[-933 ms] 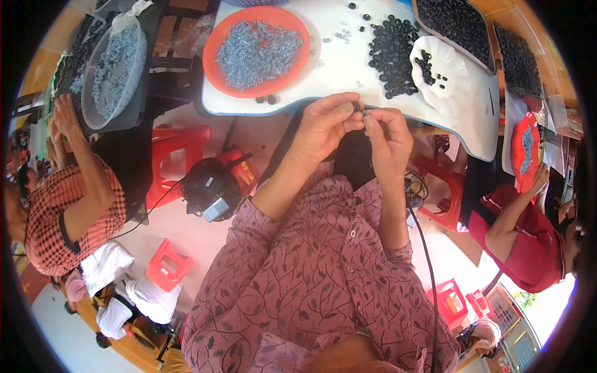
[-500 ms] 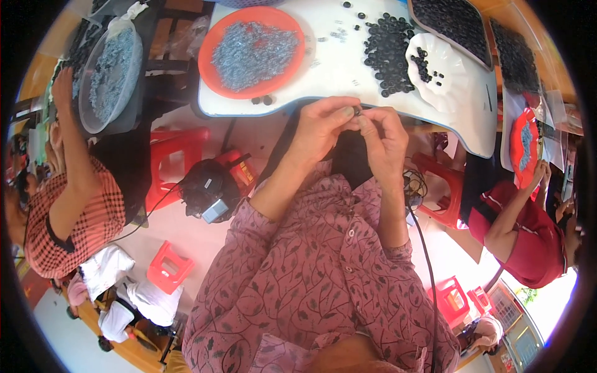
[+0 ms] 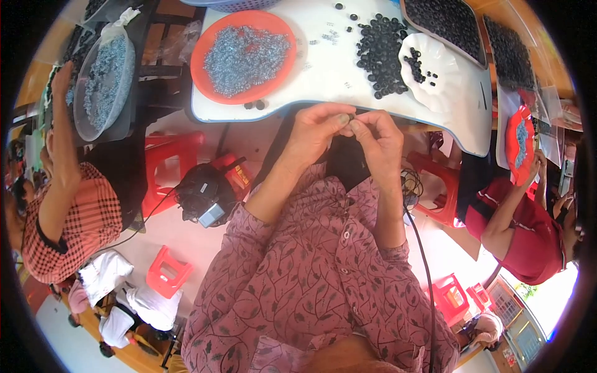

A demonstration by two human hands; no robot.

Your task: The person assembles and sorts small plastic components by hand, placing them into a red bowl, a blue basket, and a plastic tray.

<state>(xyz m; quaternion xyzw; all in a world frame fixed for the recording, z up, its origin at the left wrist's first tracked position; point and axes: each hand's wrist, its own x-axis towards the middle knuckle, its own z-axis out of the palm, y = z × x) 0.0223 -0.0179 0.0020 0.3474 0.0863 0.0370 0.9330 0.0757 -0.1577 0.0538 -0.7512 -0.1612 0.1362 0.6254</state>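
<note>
My left hand (image 3: 318, 132) and my right hand (image 3: 380, 142) meet fingertip to fingertip just in front of the table's near edge. Both are closed in a pinch on a small dark round piece (image 3: 351, 116), mostly hidden by the thumbs and fingers. On the white table (image 3: 311, 87) beyond lies a heap of black ring-shaped pieces (image 3: 380, 59). A white scalloped dish (image 3: 429, 90) beside the heap holds several more. To the left, an orange-red plate (image 3: 199, 68) carries many tiny silvery-blue pieces that look like springs (image 3: 245, 59).
A tray (image 3: 444, 28) full of black pieces stands at the back right. Co-workers sit on the left (image 3: 74, 205) and on the right (image 3: 519, 217). Red stools (image 3: 169, 271) and a black bag (image 3: 205, 189) are on the floor; a cable (image 3: 424, 255) runs down by my right arm.
The table and its contents have shifted slightly left in view. My hands stay pinched together at the table edge, with the small piece now more covered by my fingers.
</note>
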